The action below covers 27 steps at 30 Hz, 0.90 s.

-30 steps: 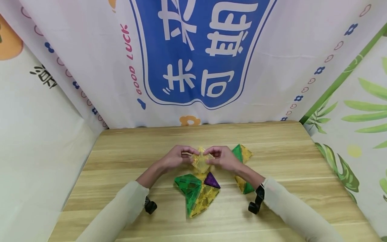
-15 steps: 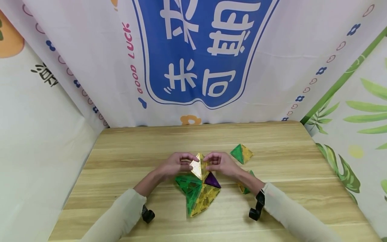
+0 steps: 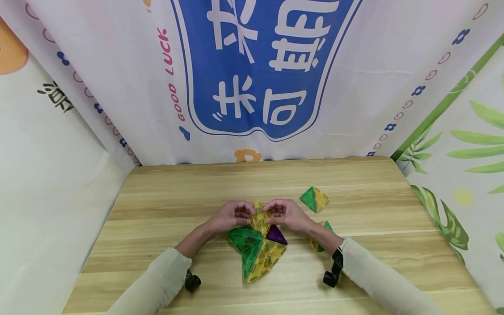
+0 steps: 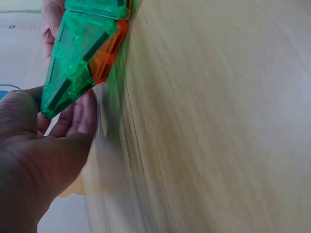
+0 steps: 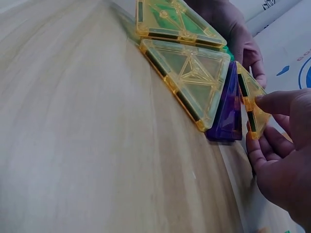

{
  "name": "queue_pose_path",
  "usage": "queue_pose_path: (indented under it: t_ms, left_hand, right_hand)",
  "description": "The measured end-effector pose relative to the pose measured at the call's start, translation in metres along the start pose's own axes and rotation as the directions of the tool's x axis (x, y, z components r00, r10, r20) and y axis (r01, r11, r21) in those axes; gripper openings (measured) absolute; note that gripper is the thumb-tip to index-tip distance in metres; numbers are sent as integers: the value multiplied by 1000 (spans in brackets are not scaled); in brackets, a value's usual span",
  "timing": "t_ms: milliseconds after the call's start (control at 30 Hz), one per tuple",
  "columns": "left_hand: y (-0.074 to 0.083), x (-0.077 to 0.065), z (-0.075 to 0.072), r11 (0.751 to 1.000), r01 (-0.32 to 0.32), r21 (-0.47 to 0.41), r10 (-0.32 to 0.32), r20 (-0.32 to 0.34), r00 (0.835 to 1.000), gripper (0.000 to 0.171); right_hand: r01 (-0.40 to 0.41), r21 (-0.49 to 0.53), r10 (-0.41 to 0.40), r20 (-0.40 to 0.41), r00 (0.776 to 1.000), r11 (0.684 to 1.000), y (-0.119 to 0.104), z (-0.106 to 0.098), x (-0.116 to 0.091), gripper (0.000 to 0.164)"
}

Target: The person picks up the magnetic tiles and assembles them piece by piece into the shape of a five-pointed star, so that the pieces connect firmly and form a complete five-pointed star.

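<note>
Several triangular magnetic tiles stand joined as a star-like build on the wooden table: green tiles [image 3: 246, 240] on the left, yellow tiles [image 3: 267, 258] in front, a purple tile [image 3: 277, 235] on the right. At its far side, a folded pair of yellow magnetic tiles [image 3: 260, 223] is between both hands. My left hand [image 3: 230, 217] pinches its left side; in the left wrist view a green tile [image 4: 73, 63] partly covers those fingers. My right hand [image 3: 289, 215] pinches its right edge, thumb on the yellow face [image 5: 255, 104], right beside the purple tile [image 5: 228, 116].
To the right lie a green-and-yellow tile piece [image 3: 315, 199] and a second such piece [image 3: 323, 238], partly under the right forearm. A printed cloth [image 3: 252, 87] hangs behind the table's far edge. Black cameras are strapped to both wrists.
The hands have brought the yellow tiles down and nearer, against the far side of the build. The yellow pair has tilted and now looks more folded. The build has stayed in place.
</note>
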<state>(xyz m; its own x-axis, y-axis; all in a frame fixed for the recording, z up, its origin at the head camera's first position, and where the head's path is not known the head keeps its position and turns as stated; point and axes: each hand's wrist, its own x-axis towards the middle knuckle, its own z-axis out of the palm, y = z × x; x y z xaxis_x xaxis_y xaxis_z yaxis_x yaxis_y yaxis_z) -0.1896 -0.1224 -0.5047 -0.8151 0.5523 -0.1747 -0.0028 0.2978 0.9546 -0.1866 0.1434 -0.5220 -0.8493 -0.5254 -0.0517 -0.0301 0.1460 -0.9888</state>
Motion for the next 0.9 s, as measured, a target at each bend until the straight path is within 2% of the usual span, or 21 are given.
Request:
queue_pose_path:
  t_ms: [167,267,400,467,533,600,733,800,900]
  left_hand:
    - [-1,1,0,993,-62,103,62,11,998,14]
    - [3,0,-4,980,-113,165,117,-13,993,14]
    - [15,0,-10,963,-179,200,192,-46,980,15]
    - [22,2,-12,954,-208,216,221,-34,975,18]
    - [27,5,-14,932,-246,268,254,6,967,21]
    - [32,9,-15,897,-280,341,274,67,959,24]
    - [39,15,-14,815,-341,469,268,218,939,28]
    - [41,17,-12,791,-353,500,241,277,930,29]
    - [43,20,-9,774,-359,521,201,335,920,30]
  right_hand:
    - [38,-100,-41,-22,999,994,3,1,-5,29]
    - [65,-177,-78,-63,995,982,-1,2,-13,28]
    - [122,-297,-153,-84,985,947,-11,10,-31,28]
    - [167,-356,-208,-79,975,919,-16,16,-40,28]
    - [186,-397,-239,-89,967,899,-19,22,-49,30]
    - [175,-446,-251,-118,961,878,-21,29,-56,33]
    - [82,-544,-217,-189,958,835,-24,43,-66,44]
    - [46,-597,-209,-206,956,801,-26,47,-67,49]
    - [9,-659,-198,-212,957,752,-28,53,-67,55]
